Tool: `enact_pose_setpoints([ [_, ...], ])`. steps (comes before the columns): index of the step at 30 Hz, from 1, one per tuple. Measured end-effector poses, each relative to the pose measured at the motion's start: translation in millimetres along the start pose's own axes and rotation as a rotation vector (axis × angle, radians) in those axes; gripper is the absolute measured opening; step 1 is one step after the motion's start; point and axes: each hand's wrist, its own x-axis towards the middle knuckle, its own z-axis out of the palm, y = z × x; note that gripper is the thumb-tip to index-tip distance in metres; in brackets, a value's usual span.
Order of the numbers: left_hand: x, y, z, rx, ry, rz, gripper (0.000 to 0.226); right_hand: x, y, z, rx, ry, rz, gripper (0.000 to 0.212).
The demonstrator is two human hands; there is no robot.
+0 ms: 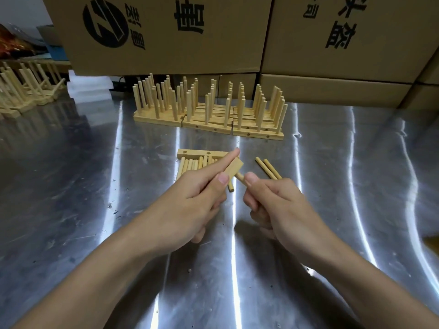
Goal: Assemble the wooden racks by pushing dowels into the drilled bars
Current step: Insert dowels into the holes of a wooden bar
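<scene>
My left hand (202,188) grips a short drilled wooden bar (234,167), its end pointing away from me. My right hand (273,198) pinches a dowel (239,177) whose tip meets the side of that bar. Another dowel (230,186) sticks out below the bar. Behind my hands lie a loose drilled bar (202,153) and a pile of several loose dowels (192,163). Two more dowels (268,167) lie to the right. Several finished racks (209,110) with upright dowels stand in a row further back.
The work surface is a shiny steel table (118,210). Large cardboard boxes (166,32) form a wall behind the racks. More assembled racks (28,89) lie at the far left, beside a stack of white plastic (88,89).
</scene>
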Motion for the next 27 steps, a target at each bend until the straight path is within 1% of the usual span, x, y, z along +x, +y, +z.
enact_pose_setpoints([
  [3, 1.4, -1.9, -0.6, -0.016, -0.002, -0.004, 0.045, -0.5, -8.0, 4.2, 0.215, -0.040, 0.141, 0.053],
  [6, 3.4, -7.7, -1.3, 0.007, 0.022, -0.019, 0.045, 2.5, -14.9, 8.5, 0.316, -0.039, 0.240, 0.051],
  [10, 1.2, -11.9, 9.4, -0.037, 0.014, -0.070, 0.045, -2.3, -14.9, 5.2, 0.274, -0.028, 0.300, 0.050],
  [20, 5.4, -14.6, 17.7, 0.000, 0.026, -0.103, 0.042, -5.1, -23.1, -2.2, 0.207, 0.000, 0.331, 0.046],
  [22, 5.8, -15.1, 19.2, -0.050, 0.039, -0.113, 0.041, -4.0, -20.3, -5.6, 0.173, -0.007, 0.327, 0.047],
  [24, 12.7, -15.3, 14.2, -0.161, 0.053, -0.076, 0.041, 0.3, -21.5, -19.6, 0.180, -0.007, 0.316, 0.060],
  [26, 16.4, -15.1, -7.3, -0.259, 0.187, -0.040, 0.042, 6.9, -19.7, -32.8, 0.225, 0.045, 0.327, 0.083],
  [27, 17.3, -14.5, -21.2, -0.325, 0.272, -0.027, 0.041, 8.5, -17.9, -37.9, 0.225, 0.102, 0.311, 0.088],
])
